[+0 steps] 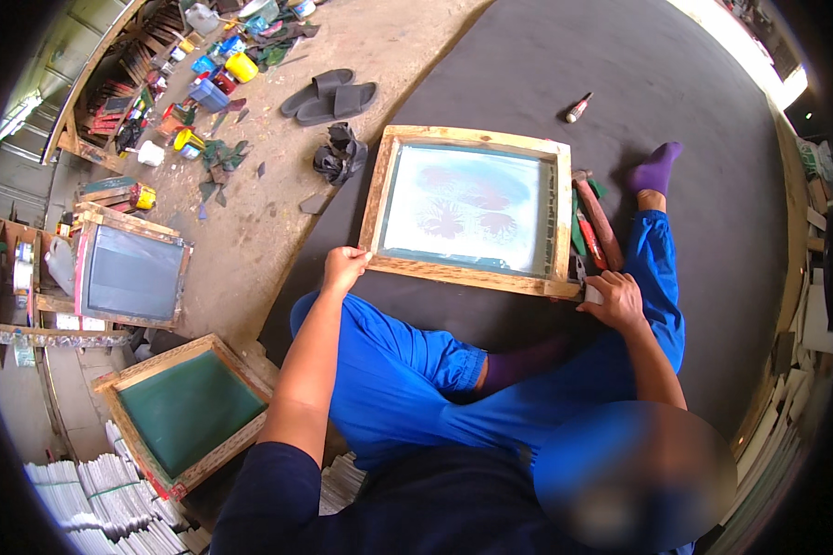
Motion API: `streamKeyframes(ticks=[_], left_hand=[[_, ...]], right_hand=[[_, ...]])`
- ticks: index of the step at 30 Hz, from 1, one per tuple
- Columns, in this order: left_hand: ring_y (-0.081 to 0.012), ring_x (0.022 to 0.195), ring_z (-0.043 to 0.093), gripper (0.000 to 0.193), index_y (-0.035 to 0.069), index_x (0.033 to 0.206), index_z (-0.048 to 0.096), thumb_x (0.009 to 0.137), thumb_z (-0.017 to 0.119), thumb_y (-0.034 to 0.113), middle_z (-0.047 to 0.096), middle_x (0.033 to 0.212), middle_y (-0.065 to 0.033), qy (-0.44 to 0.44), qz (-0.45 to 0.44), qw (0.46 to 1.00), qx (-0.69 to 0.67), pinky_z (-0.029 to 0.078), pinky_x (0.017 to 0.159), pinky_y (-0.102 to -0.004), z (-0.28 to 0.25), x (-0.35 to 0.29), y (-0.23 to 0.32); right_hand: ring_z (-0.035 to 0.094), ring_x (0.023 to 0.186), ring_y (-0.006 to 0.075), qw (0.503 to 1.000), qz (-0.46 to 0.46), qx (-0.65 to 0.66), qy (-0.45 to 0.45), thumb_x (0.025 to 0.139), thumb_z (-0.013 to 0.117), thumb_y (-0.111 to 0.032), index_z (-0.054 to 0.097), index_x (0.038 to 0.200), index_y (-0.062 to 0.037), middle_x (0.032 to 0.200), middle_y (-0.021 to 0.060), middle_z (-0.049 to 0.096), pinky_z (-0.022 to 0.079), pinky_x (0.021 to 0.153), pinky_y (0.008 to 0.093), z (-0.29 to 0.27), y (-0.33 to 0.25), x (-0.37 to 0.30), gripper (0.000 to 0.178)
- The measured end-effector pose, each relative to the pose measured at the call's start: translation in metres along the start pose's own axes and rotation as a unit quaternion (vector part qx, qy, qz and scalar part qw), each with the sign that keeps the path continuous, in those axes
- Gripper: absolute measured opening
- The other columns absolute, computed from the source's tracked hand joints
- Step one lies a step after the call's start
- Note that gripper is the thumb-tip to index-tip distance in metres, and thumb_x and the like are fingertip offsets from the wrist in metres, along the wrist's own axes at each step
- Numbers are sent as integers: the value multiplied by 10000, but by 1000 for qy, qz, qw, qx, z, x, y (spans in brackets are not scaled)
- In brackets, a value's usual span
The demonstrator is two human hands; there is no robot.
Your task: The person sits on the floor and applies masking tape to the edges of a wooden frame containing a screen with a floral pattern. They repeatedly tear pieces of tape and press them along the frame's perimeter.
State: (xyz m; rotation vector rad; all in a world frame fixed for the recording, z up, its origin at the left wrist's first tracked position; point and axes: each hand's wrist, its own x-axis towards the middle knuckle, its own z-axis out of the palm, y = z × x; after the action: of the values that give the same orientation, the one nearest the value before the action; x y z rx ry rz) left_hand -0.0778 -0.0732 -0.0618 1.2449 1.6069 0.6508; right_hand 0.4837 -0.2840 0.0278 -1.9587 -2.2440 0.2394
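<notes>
A wooden screen-printing frame (472,270) lies flat on the dark mat, its pale mesh (467,203) marked with several faint plant-like shapes. At its near left corner my left hand (346,268) pinches the wooden edge between thumb and fingers. Beside the near right corner is my right hand (617,301), its fingers curled round a small white block-like thing (593,294) that I cannot name. Just beyond that hand, along the frame's right side, lie a hammer (599,222) with a reddish-brown handle and a red-handled tool (588,237).
My legs rest around the frame's near and right sides. A small pointed tool (578,108) lies farther off on the mat (500,74). Black sandals (333,97) sit on the floor. To the left are a green-meshed frame (192,407), a grey-meshed frame (131,273) and paint pots (242,67).
</notes>
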Motion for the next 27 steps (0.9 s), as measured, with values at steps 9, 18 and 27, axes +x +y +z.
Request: streamKeyframes(ticks=[9, 18, 27], left_hand=[[-171, 675, 732, 212, -6, 947, 807, 877, 849, 190, 776, 791, -124, 30, 30, 989, 142, 569, 655, -328, 1, 5, -11], [-271, 802, 782, 172, 6, 900, 802, 845, 856, 160, 786, 849, -181, 57, 98, 967, 229, 592, 760, -379, 14, -8, 17], [-248, 795, 783, 162, -4, 909, 796, 862, 836, 146, 794, 848, -160, 63, 100, 967, 226, 593, 763, -362, 13, -1, 6]], right_hand=[[690, 1008, 261, 999, -10, -32, -34, 727, 872, -485, 730, 1173, -184, 997, 36, 685, 493, 874, 431, -7, -4, 3, 556], [635, 1080, 257, 995, 4, -81, -50, 745, 859, -488, 699, 1235, -192, 1037, 39, 651, 480, 880, 436, 15, 1, -4, 595], [329, 1548, 351, 987, -100, -98, -86, 851, 765, -593, 359, 1639, -196, 1628, 164, 431, 229, 1275, 561, 15, -29, -11, 972]])
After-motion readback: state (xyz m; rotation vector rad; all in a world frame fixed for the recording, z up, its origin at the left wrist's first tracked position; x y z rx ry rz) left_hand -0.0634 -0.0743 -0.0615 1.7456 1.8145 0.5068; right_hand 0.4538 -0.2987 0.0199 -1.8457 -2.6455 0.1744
